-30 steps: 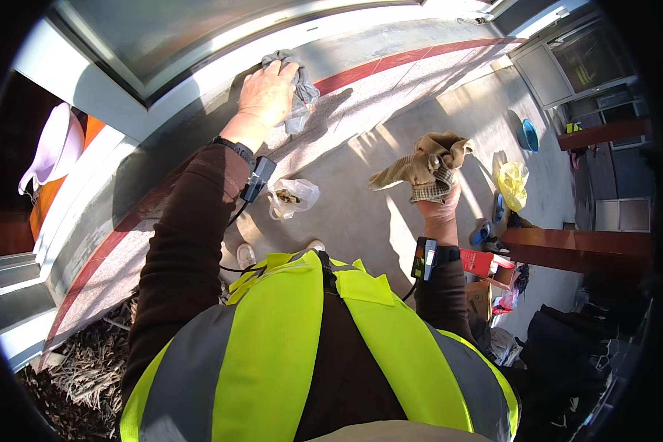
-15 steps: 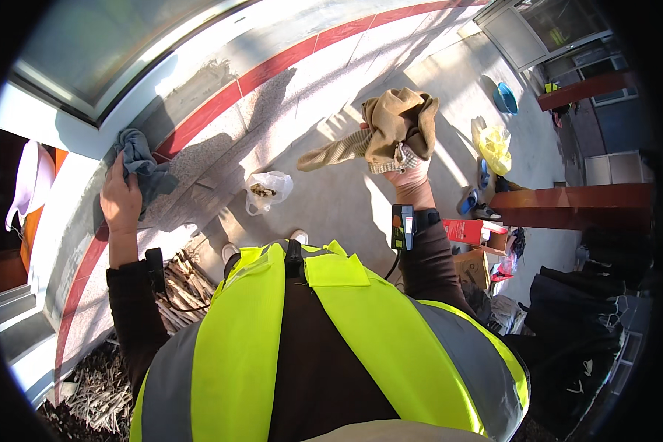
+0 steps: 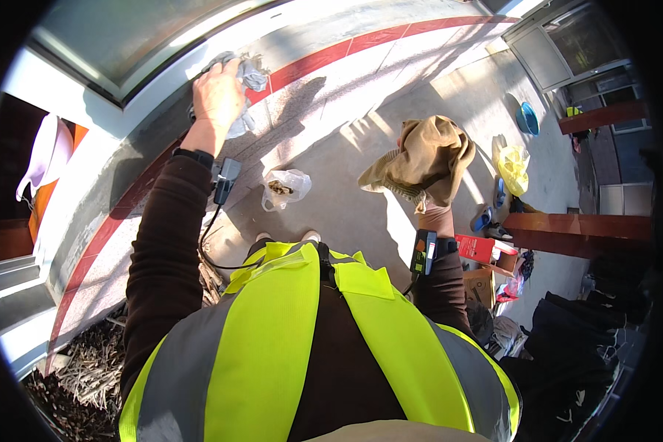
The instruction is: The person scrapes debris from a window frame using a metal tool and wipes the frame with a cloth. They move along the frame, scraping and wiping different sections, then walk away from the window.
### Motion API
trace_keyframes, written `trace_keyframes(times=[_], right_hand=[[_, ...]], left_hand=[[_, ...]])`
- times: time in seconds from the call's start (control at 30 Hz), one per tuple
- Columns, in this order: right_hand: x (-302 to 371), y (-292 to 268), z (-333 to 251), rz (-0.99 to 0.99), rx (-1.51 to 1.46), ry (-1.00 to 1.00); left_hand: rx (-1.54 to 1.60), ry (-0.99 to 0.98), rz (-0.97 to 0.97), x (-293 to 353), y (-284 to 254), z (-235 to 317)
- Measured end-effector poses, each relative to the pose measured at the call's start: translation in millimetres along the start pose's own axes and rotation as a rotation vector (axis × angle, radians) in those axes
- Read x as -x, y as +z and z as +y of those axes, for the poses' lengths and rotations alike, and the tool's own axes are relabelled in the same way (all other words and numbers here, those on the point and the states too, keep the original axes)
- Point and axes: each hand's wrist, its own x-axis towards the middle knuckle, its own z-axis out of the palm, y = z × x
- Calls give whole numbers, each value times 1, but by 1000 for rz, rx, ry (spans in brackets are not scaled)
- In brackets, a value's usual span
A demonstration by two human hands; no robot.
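Up at the wall below the window, my left hand point(image 3: 217, 99) presses a grey-blue cloth point(image 3: 253, 75) against the grey band, with the cloth spilling out past the fingers and below the palm. Out in front to the right, a bunched brown cloth point(image 3: 436, 151) with a ribbed, striped edge is gripped in my right hand point(image 3: 437, 202). Its folds hide most of those fingers. The brown cloth hangs in the air above the concrete floor, apart from the wall.
A red stripe point(image 3: 309, 62) runs along the wall. On the floor are a white plastic bag point(image 3: 287, 188), a yellow bag point(image 3: 513, 169), a blue basin point(image 3: 527, 118), shoes point(image 3: 483, 219) and cardboard boxes point(image 3: 479, 286). A red post point(image 3: 578, 232) stands right; sticks point(image 3: 88, 383) lie lower left.
My left hand has moved the grey-blue cloth up and right along the wall. The brown cloth in my right hand has shifted right and slightly down in view, its striped end now less stretched out.
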Motion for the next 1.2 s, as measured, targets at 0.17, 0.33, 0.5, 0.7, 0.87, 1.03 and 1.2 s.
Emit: trace_keyframes(times=[0.17,0.33,0.5,0.7,0.87,1.03,1.2], right_hand=[[19,32,11,71,111,-102],[34,67,21,-117,153,80],[35,87,41,-50,120,205],[31,101,59,-349,305,4],[33,106,75,-161,140,252],[40,127,102,-378,192,256],[43,139,125,-299,541,40]], left_hand=[[-129,57,-122,-12,-5,7],[2,103,-94,42,-37,-42],[-50,-91,9,126,-79,-117],[-320,-351,192,213,-138,-205],[-200,-366,259,193,-121,-197],[-16,-268,145,122,-77,-125],[99,-36,111,107,-81,-111]])
